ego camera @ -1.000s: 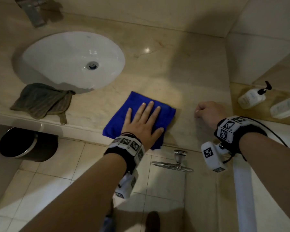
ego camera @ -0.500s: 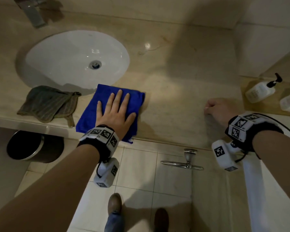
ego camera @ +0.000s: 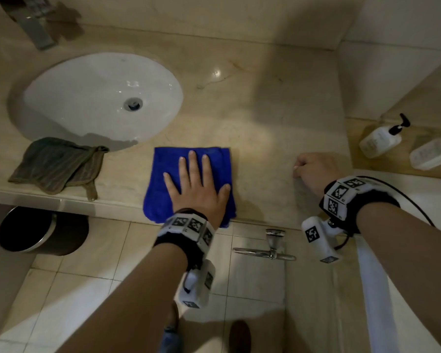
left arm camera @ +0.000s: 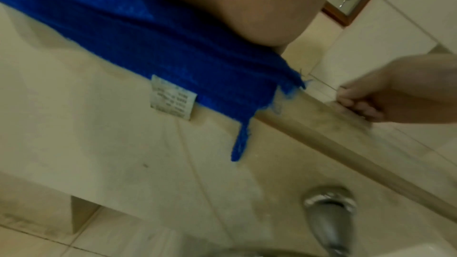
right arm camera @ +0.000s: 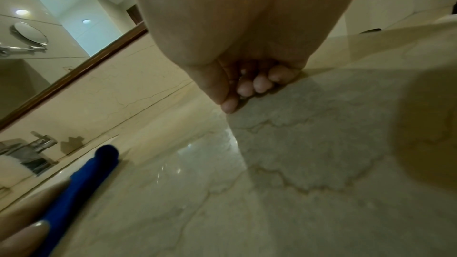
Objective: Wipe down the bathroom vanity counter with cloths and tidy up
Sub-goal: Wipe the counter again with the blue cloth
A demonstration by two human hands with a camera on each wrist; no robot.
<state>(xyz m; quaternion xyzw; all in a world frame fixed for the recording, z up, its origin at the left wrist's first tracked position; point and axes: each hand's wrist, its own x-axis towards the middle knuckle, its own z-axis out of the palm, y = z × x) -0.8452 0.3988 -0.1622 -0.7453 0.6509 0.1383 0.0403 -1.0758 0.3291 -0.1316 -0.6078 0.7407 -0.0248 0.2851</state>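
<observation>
A folded blue cloth [ego camera: 163, 166] lies on the beige marble counter [ego camera: 265, 110], just right of the white sink [ego camera: 61, 103], its near edge hanging over the counter's front. My left hand [ego camera: 195, 182] presses flat on it with fingers straight and spread. The left wrist view shows the blue cloth [left arm camera: 173, 50] draped over the edge with its white label [left arm camera: 173, 99]. My right hand [ego camera: 313, 169] rests on the counter to the right as a fist holding nothing; its curled fingers [right arm camera: 259, 85] touch the marble. A grey-green cloth [ego camera: 59, 164] lies crumpled at the front left.
A chrome faucet [ego camera: 33, 24] stands behind the sink. Two white pump bottles [ego camera: 381, 140] lie on a ledge at the right. Under the counter stand a dark bin [ego camera: 41, 230] and a chrome towel bar [ego camera: 265, 253]. Walls close off the back and right.
My left hand slid the blue cloth left toward the sink, then back right along the front of the counter. The right fist has stayed in place.
</observation>
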